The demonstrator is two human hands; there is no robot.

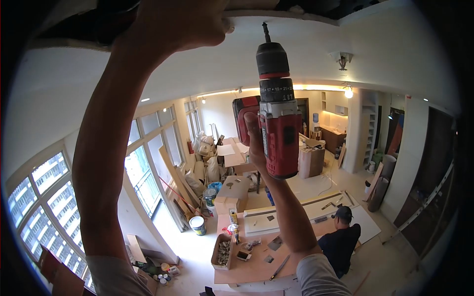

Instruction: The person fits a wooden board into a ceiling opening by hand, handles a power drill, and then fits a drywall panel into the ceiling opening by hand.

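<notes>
In my right hand (253,140) is a red and black cordless drill (280,128), its fingers wrapped round the grip. The drill points up, and its bit (266,32) ends close below the edge of the white ceiling board (301,18). Raised at the top of the view, my left hand (192,22) is closed against the edge of the ceiling opening, left of the bit. What its fingers hold, if anything, is hidden. Dark space (316,6) shows above the board edge.
Far below, a person in dark clothes and a cap (341,237) is at a worktable (296,269) with tools and a box of small parts (223,251). Paint buckets (197,226) and sacks stand near the windows. A ladder (419,207) leans at right. A ceiling fitting (342,60) hangs nearby.
</notes>
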